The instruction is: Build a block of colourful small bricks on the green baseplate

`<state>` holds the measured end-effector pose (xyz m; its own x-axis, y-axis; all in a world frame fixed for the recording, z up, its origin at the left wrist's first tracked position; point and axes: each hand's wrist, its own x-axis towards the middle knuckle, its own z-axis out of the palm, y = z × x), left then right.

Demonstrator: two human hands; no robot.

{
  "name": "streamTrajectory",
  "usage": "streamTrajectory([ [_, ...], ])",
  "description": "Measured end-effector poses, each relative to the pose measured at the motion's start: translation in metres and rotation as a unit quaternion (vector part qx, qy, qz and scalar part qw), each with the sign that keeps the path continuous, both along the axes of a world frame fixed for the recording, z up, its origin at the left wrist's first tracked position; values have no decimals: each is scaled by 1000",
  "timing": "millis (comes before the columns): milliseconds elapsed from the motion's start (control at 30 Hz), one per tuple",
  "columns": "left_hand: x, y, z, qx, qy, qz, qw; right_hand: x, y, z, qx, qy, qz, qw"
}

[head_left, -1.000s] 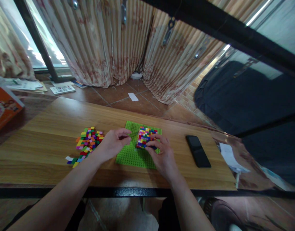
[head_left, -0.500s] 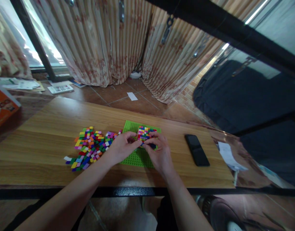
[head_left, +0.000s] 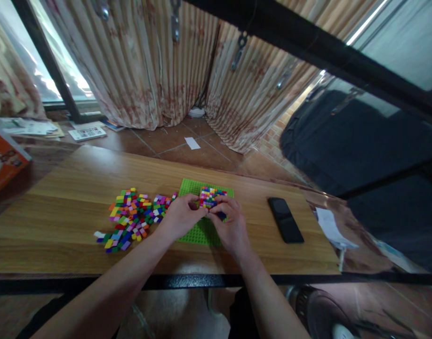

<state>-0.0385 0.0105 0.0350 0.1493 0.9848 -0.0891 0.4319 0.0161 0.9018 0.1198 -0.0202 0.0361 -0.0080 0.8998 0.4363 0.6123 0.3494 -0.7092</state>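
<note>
A green studded baseplate point(head_left: 191, 186) lies on the wooden table point(head_left: 78, 179). On its far right part stands a multicoloured block of small bricks point(head_left: 209, 195). My left hand point(head_left: 182, 219) and my right hand point(head_left: 228, 226) meet at the near edge of this block, fingers pinched together against it. What the fingertips hold is too small to make out. A loose pile of small coloured bricks point(head_left: 131, 217) lies just left of the plate, beside my left wrist.
A black phone point(head_left: 284, 219) lies to the right of the plate. An orange box point(head_left: 2, 162) sits at the far left. Papers point(head_left: 85, 133) lie on the tiled floor by the curtains point(head_left: 159, 61). The table's dark front edge runs below my forearms.
My left hand has moved right from the pile side to the brick block, meeting my right hand there. More of the loose pile shows now. The view has shifted slightly.
</note>
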Motion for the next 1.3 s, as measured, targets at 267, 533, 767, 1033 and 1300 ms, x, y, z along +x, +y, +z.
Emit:
streamTrajectory([
  [267,-11,-3,2,-15,-43,-25,999,24,11,-1,-86,126,-87,985],
  [533,-1,-7,-11,-34,-110,-30,993,19,17,-4,-155,162,-40,974],
  [767,-42,5,4,84,61,-33,994,20,14,-2,-148,122,-102,976],
  [1033,-88,13,21,123,294,-57,946,17,14,0,-134,100,-106,980],
  [1300,-80,13,10,155,303,-81,937,17,14,-2,-124,112,-107,980],
])
